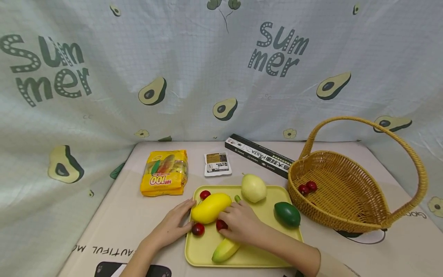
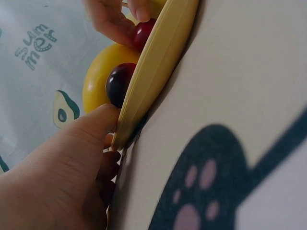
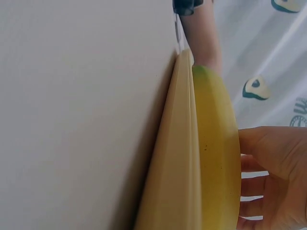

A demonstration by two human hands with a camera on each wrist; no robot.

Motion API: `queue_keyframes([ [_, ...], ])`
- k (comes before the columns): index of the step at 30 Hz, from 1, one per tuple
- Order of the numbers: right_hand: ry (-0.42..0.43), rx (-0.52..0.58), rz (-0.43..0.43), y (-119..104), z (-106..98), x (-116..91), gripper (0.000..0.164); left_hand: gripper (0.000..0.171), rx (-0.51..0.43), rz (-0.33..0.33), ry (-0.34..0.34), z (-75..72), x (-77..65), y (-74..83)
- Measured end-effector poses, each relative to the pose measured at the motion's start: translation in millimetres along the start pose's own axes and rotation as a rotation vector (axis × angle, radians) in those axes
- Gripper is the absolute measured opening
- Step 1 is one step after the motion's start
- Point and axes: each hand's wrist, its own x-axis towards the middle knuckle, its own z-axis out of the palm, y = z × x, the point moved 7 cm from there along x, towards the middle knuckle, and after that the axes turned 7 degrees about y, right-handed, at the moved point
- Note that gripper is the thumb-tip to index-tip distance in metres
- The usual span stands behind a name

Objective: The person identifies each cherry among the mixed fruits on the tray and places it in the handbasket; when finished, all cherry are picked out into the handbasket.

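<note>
A yellow tray [image 1: 263,263] holds artificial-looking fruit. At its left edge, my left hand [image 1: 173,224] touches the rim with thumb and fingers, beside a yellow mango [image 1: 212,207] and a dark red cherry [image 1: 198,229]. My right hand [image 1: 243,223] reaches over the tray and pinches another red cherry [image 2: 143,34] between thumb and fingers. Below that hand lies a banana [image 1: 225,250], partly covered by it; its yellow side [image 3: 216,148] shows in the right wrist view. A third cherry [image 1: 205,194] sits behind the mango. A pale green pear [image 1: 253,188] and a dark green fruit [image 1: 287,214] lie to the right.
A woven basket [image 1: 342,184] with a tall handle stands right of the tray, with two cherries [image 1: 307,187] inside. Behind the tray are a yellow snack bag [image 1: 165,173], a small white packet [image 1: 217,164] and a long black pasta box [image 1: 257,154]. A printed curtain [image 1: 194,57] hangs behind.
</note>
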Motion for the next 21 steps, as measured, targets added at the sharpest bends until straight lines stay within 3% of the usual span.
queue_keyframes([
  [7,-0.025,-0.020,0.014,-3.0,2.6,0.2,0.024,0.058,0.002,0.002,-0.002,0.3,0.6,-0.5],
  [21,-0.072,0.047,0.036,-4.2,6.9,0.7,0.028,0.058,-0.002,0.009,0.001,0.4,0.7,-1.1],
])
